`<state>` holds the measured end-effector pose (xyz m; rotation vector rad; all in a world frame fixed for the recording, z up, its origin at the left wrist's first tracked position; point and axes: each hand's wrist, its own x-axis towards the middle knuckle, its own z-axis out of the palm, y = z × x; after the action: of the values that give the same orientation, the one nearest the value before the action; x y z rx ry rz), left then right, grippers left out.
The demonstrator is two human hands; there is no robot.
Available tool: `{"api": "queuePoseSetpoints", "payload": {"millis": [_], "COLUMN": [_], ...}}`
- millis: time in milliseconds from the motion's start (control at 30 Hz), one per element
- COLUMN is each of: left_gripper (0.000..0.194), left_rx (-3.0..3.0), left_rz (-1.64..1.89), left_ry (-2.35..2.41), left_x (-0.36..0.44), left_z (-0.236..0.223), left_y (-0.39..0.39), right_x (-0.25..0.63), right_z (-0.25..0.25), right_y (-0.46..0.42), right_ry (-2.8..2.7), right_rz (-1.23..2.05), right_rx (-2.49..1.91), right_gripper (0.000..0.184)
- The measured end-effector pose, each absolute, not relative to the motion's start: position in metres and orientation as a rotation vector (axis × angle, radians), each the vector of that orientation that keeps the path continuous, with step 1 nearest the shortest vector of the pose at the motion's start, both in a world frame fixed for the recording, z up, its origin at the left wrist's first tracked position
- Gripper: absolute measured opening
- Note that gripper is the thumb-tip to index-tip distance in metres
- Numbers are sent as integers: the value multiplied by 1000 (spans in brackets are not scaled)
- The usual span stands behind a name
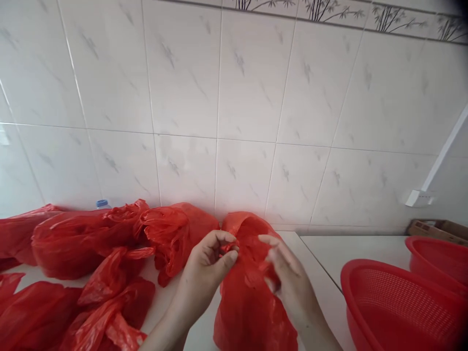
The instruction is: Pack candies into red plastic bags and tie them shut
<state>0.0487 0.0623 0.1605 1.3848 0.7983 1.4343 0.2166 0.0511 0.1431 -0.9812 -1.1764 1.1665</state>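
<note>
A red plastic bag stands in front of me on the white table, its top gathered and crumpled. My left hand is closed at the bag's upper left, pinching a bit of its plastic between thumb and fingers. On the other side, my right hand is curled around red plastic of the same bag, its index finger lifted. Motion blurs the right fingertips. What fills the bag is hidden.
Several full red bags crowd the table to the left, with a blue bottle cap behind them. At right stand a red plastic basket, a second red basket and a cardboard box. A tiled wall closes the back.
</note>
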Motion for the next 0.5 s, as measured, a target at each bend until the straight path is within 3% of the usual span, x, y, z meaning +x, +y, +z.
{"api": "queuePoseSetpoints", "payload": {"millis": [67,200,333,500], "left_gripper": [10,26,37,15], "left_rx": [1488,1764,2173,2355], "left_rz": [1322,1240,1172,1084], "left_ry": [750,764,1011,1003], "left_x": [52,53,52,55], "left_z": [162,168,170,156], "left_y": [56,45,44,57], "right_x": [209,203,206,213], "right_z": [143,143,142,139], "right_y": [47,49,54,57], "right_ry": [-1443,-1571,-1396,-1351], "right_rz": [1212,1210,1110,1164], "right_rx": [-1012,-991,-1169,-1117], "right_gripper": [49,30,44,45]}}
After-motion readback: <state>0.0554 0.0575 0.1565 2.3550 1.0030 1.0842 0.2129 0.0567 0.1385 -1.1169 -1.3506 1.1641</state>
